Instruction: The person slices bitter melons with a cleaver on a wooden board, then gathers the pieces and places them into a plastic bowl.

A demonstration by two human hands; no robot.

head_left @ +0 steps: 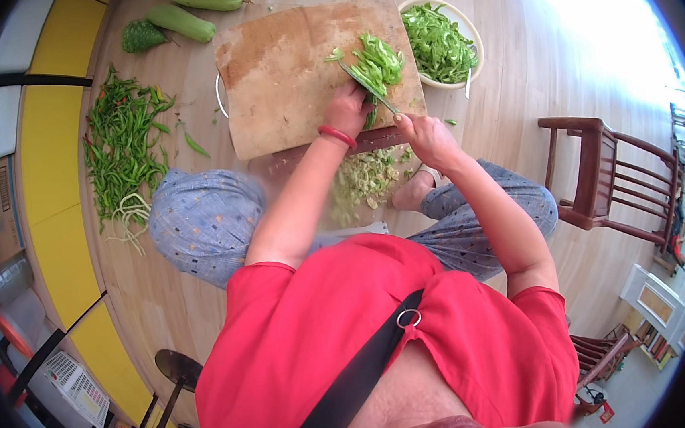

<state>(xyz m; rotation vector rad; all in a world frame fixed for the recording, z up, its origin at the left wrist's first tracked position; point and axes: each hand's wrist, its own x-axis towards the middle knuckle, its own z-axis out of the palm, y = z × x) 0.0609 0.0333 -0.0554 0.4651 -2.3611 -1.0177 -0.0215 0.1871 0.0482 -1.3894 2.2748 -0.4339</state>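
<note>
A large wooden cutting board (284, 82) lies in front of me. My left hand (346, 109), with a red bangle at the wrist, rests on its near right part. The curled fingers press on a piece of green vegetable (370, 118), mostly hidden by the hand and blade. My right hand (431, 139) is closed around the handle of a knife (373, 89). Its blade slants up and left, close beside my left fingers. Just beyond the blade, pale green slices (379, 60) are heaped on the board.
A white bowl (474, 36) of green slices stands right of the board, a utensil handle at its rim. Pale scraps (368, 181) lie between my legs. Chilli peppers (123, 139) are heaped left, below long green gourds (181, 22). A wooden chair (597, 178) stands right.
</note>
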